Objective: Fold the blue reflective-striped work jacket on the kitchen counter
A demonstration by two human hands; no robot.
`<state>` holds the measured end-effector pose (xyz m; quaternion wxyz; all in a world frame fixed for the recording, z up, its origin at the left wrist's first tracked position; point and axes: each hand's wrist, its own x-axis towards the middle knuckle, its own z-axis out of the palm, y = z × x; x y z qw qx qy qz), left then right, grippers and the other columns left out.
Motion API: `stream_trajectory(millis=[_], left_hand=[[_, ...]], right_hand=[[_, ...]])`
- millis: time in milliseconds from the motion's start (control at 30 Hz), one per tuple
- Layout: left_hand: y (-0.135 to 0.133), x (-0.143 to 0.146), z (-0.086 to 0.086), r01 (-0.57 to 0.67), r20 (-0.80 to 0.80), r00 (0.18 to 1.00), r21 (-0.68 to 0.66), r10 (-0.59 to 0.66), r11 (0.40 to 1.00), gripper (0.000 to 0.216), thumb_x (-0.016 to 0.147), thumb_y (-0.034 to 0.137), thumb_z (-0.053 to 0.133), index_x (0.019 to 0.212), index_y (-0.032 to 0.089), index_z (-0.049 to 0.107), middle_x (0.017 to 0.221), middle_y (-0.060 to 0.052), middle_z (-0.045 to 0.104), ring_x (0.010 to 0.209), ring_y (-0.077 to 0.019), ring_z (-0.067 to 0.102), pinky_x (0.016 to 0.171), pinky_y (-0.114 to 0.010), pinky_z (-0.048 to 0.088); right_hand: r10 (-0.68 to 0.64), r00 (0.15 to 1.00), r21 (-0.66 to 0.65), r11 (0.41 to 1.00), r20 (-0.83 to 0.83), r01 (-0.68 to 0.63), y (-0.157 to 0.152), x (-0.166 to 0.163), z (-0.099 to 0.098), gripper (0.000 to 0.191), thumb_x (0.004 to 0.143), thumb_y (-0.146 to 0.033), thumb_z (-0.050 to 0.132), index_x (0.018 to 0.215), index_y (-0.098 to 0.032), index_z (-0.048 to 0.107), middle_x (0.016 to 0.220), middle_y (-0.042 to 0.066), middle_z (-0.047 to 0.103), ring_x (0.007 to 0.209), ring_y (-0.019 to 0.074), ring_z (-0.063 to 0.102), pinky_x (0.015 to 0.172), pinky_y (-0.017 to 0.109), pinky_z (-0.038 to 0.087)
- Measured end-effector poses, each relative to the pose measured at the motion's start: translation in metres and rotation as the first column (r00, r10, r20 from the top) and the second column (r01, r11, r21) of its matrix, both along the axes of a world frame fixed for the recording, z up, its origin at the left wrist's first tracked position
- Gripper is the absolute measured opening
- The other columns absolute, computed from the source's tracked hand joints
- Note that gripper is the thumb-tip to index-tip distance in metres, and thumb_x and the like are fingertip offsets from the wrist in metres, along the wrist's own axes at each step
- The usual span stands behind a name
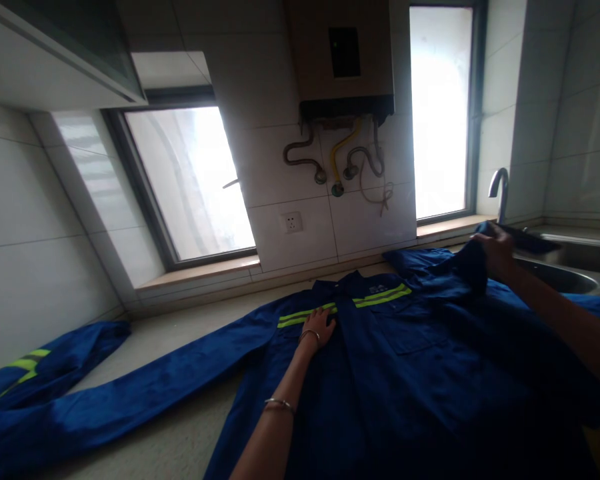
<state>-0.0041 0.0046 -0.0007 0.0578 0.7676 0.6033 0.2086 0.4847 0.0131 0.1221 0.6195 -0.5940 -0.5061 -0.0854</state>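
Blue jacket (410,360) is laid flat, front up, across the table (180,440), collar toward the far wall. Left hand (320,325) is pressed flat, fingers spread, on the chest by the yellow stripe (305,315). Right sleeve (473,263) is gripped and lifted by the right hand (495,253) at far right. Left sleeve (105,400) is stretched out leftward. Sink (575,263) and tap (500,190) are seen far right.

Left hand (321,327) flat, palm down, arm outstretched — right hand (495,252) apparently closed, fingers curled.
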Motion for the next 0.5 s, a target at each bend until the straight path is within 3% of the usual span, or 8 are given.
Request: stream_trajectory(millis=[67,100,133,167,233,300,400,500], left_hand=[[0.003,-0.002,0.002,-0.014,0.203,0.979,0.031,0.007,0.999,0.041,0.089,0.037,0.035,0.115,0.016,0.058,0.126,-0.01,0.055,0.122,-0.0245,0.044,0.106,-0.039,0.03],[0.004,-0.004,0.005,-0.036,0.292,0.956,0.044,0.022,0.998,0.043,0.091,0.036,0.028,0.114,0.015,0.059,0.123,-0.01,0.057,0.12,-0.0229,0.047,0.103,-0.037,0.034],[0.005,-0.007,0.007,-0.07,0.385,0.922,0.041,0.049,0.997,0.048,0.093,0.035,0.02,0.114,0.014,0.058,0.121,-0.011,0.059,0.117,-0.0218,0.05,0.101,-0.036,0.037],[0.005,-0.011,0.01,-0.106,0.494,0.866,0.015,0.085,0.994,0.054,0.094,0.036,0.013,0.116,0.012,0.056,0.12,-0.012,0.059,0.114,-0.0213,0.052,0.097,-0.034,0.041],[0.003,-0.018,0.016,-0.136,0.716,0.68,-0.088,0.158,0.987,0.06,0.094,0.038,0.006,0.12,0.008,0.051,0.12,-0.016,0.058,0.108,-0.0221,0.057,0.088,-0.032,0.048],[-0.001,-0.027,0.021,-0.092,0.846,0.492,-0.182,0.204,0.979,0.063,0.093,0.041,0.004,0.122,0.005,0.047,0.116,-0.019,0.06,0.098,-0.0226,0.062,0.078,-0.032,0.053],[-0.006,-0.037,0.026,0.062,0.845,0.478,-0.303,0.238,0.951,0.059,0.093,0.045,0.011,0.12,0.006,0.047,0.103,-0.018,0.066,0.081,-0.0204,0.067,0.066,-0.032,0.055],[-0.011,-0.043,0.033,0.182,0.749,0.619,-0.429,0.236,0.885,0.056,0.088,0.054,0.032,0.105,0.008,0.057,0.09,-0.016,0.068,0.069,-0.0199,0.066,0.053,-0.028,0.052]], right_hand=[[0.051,0.973,-0.003,0.999,0.226,-0.052,-0.011,-0.041,0.001,0.065,0.083,-0.026,0.051,0.14,-0.004,0.029,0.113,0.019,0.056,0.091,0.0196,0.056,0.079,0.031,0.044],[0.127,0.905,-0.041,0.992,0.406,-0.121,-0.021,-0.06,-0.004,0.065,0.082,-0.023,0.053,0.141,-0.008,0.029,0.114,0.017,0.055,0.093,0.0195,0.055,0.084,0.032,0.043],[0.238,0.772,-0.125,0.971,0.589,-0.204,-0.033,-0.078,-0.012,0.062,0.083,-0.019,0.05,0.141,-0.012,0.03,0.114,0.015,0.055,0.095,0.0197,0.054,0.088,0.032,0.041],[0.361,0.572,-0.25,0.931,0.737,-0.267,-0.046,-0.094,-0.023,0.058,0.084,-0.016,0.048,0.14,-0.016,0.034,0.11,0.013,0.056,0.095,0.0203,0.054,0.089,0.032,0.041],[0.513,0.182,-0.449,0.841,0.839,-0.302,-0.07,-0.115,-0.047,0.058,0.084,-0.011,0.043,0.139,-0.026,0.036,0.105,0.01,0.058,0.096,0.0213,0.054,0.089,0.033,0.042],[0.55,-0.014,-0.529,0.795,0.835,-0.296,-0.088,-0.126,-0.069,0.065,0.082,-0.007,0.04,0.141,-0.033,0.031,0.104,0.008,0.057,0.096,0.0215,0.055,0.085,0.034,0.045],[0.569,0.019,-0.534,0.783,0.822,-0.319,-0.097,-0.127,-0.089,0.07,0.081,-0.004,0.037,0.144,-0.032,0.023,0.105,0.007,0.058,0.091,0.0188,0.056,0.081,0.032,0.047],[0.596,0.11,-0.532,0.774,0.795,-0.344,-0.094,-0.123,-0.092,0.062,0.082,-0.008,0.039,0.141,-0.027,0.032,0.107,0.007,0.058,0.093,0.0177,0.056,0.084,0.033,0.047]])
